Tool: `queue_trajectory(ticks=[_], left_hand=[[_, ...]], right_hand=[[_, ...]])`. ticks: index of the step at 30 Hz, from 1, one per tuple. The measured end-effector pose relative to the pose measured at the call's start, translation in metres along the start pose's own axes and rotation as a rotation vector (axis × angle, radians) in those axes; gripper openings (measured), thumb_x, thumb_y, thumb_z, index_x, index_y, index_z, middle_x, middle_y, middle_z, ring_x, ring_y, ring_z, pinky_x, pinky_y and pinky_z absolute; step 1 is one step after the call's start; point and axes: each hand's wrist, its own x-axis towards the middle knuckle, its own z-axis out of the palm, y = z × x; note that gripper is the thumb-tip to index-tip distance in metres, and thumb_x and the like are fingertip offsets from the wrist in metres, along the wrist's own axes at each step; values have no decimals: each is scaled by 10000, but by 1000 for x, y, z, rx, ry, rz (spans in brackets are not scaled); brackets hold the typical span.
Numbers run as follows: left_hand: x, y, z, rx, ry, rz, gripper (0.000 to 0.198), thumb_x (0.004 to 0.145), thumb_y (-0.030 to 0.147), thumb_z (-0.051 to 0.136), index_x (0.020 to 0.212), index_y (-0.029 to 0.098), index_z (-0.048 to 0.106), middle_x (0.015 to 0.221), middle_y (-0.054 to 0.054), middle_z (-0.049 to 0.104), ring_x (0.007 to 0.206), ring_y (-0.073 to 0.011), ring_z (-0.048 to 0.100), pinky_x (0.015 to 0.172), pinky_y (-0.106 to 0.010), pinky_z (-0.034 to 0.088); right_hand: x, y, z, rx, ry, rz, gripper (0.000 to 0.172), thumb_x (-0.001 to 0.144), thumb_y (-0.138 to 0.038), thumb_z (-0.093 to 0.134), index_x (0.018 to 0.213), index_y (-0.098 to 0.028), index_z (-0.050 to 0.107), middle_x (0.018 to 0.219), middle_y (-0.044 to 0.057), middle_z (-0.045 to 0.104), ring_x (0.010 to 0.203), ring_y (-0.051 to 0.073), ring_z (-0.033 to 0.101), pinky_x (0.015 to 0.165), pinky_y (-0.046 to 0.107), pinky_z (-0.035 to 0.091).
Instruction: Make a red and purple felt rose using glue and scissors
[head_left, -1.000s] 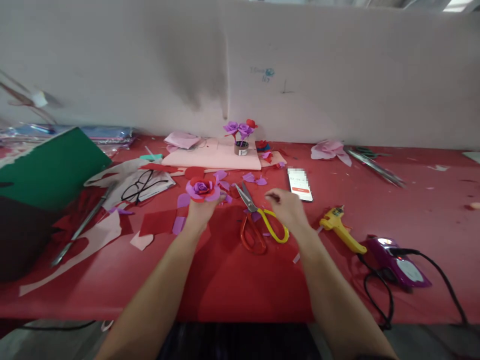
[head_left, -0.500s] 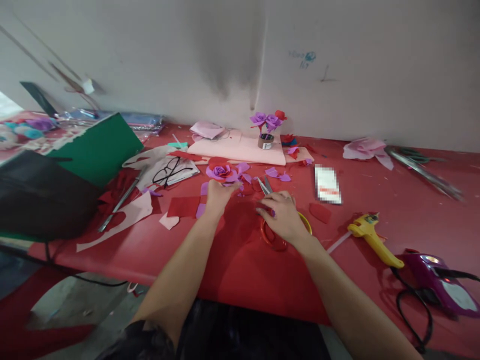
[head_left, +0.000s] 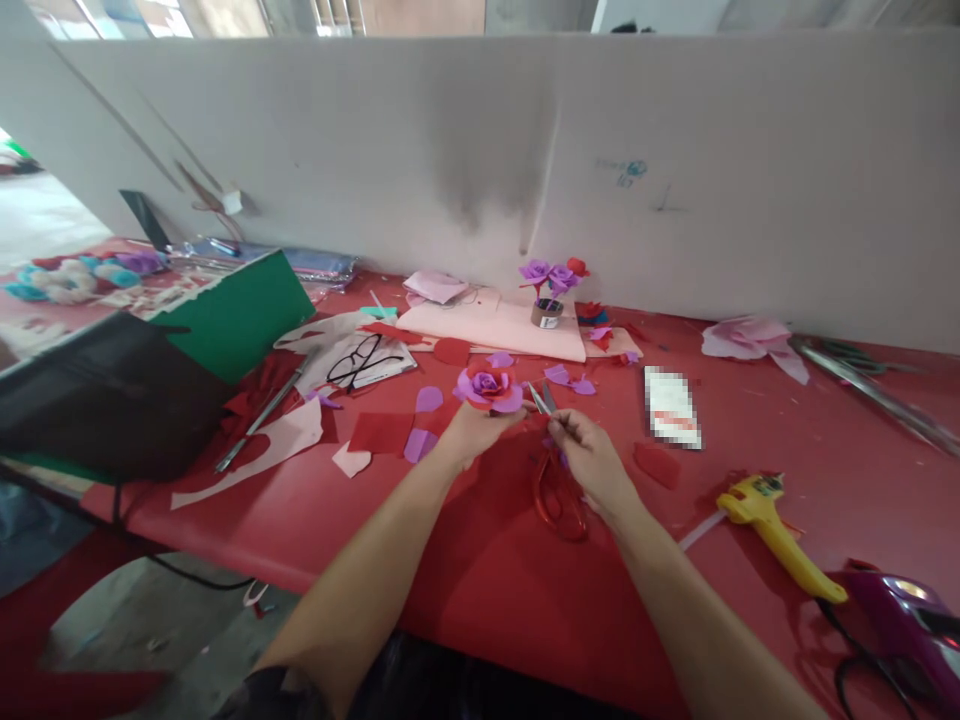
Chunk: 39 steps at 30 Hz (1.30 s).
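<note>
My left hand (head_left: 476, 432) is closed under a purple and red paper flower (head_left: 489, 385), holding it from below just above the table. To its right, the fingers of my right hand (head_left: 589, 455) are pinched together; what they hold, if anything, is too small to make out. Beneath and beside that hand lie scissors with red handles (head_left: 559, 505), their blades pointing away from me. Purple paper petals (head_left: 429, 399) and a red paper piece (head_left: 381, 432) are spread to the left of my left hand. Another red petal (head_left: 658, 464) lies right of my right hand.
A yellow glue gun (head_left: 780, 535) and a purple device (head_left: 907, 630) with a cable are at the right. Further back are a pot of paper flowers (head_left: 547, 314), a phone-like object (head_left: 671, 408) and glasses (head_left: 365, 362). A black bag (head_left: 112, 400) stands left.
My left hand has raised the paper flower, which now sits upright on it. My right hand has shifted off the scissors handles into a pinch. The view has tilted up.
</note>
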Motion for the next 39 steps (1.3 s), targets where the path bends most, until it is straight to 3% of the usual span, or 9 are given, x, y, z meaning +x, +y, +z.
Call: queue_trajectory(ticks=[2,7,16,19,24,30,32,35,39], left_hand=[[-4,-2,7,-31,-52,-58,206,593,219,803,792,179,765,823,-50,745,816,-204,656,853,-362,501],[-7,-7,16,-93,-10,-73,230,529,281,846,689,160,733,707,-19,709,731,-159,625,818,-327,490],[-8,-5,14,-132,20,-192,195,554,241,816,704,148,733,701,-20,703,654,-118,597,654,-254,423],[-8,-5,14,-147,19,-192,169,560,226,807,690,151,731,691,-15,694,646,-118,593,674,-263,434],[-9,-4,15,-130,-32,-164,108,594,212,750,684,154,743,728,-40,704,738,-154,619,761,-290,449],[-9,-8,10,12,-84,-128,130,633,210,661,722,169,747,612,3,633,545,-99,462,581,-261,386],[-8,-10,9,37,-131,-98,117,647,223,659,719,171,735,621,-6,635,562,-112,492,588,-265,418],[-4,-15,11,99,-149,28,115,658,246,709,747,173,719,718,-46,684,716,-174,602,710,-316,504],[3,-22,16,153,-23,132,201,637,188,740,833,194,697,761,-36,690,816,-210,630,810,-377,525]], right_hand=[[0,-1,-1,107,-1,22,294,882,-448,452,913,-191,592,802,41,658,718,175,585,680,299,471],[-4,-9,0,429,-2,89,272,777,-469,645,814,-200,636,759,10,630,729,163,559,713,285,443],[-6,-13,-4,593,24,113,226,739,-378,727,920,-242,729,868,8,708,784,165,620,755,294,468],[-7,-15,-4,575,47,95,197,695,-329,766,867,-235,749,860,18,734,805,180,647,781,312,484],[-7,-14,-5,394,97,-61,139,765,-292,704,878,-262,778,860,31,728,824,196,656,781,336,496],[-3,-11,-9,261,67,-190,162,765,-280,697,894,-308,791,877,30,640,800,178,610,704,308,488],[-3,-12,-11,243,81,-211,120,774,-276,683,844,-281,781,885,33,644,817,180,614,708,304,491],[-6,-14,-13,263,182,-140,111,828,-322,639,829,-234,705,818,27,660,762,168,622,693,296,493],[-9,-14,-18,306,257,-13,222,913,-432,529,848,-225,581,685,-17,605,566,121,548,556,246,447]])
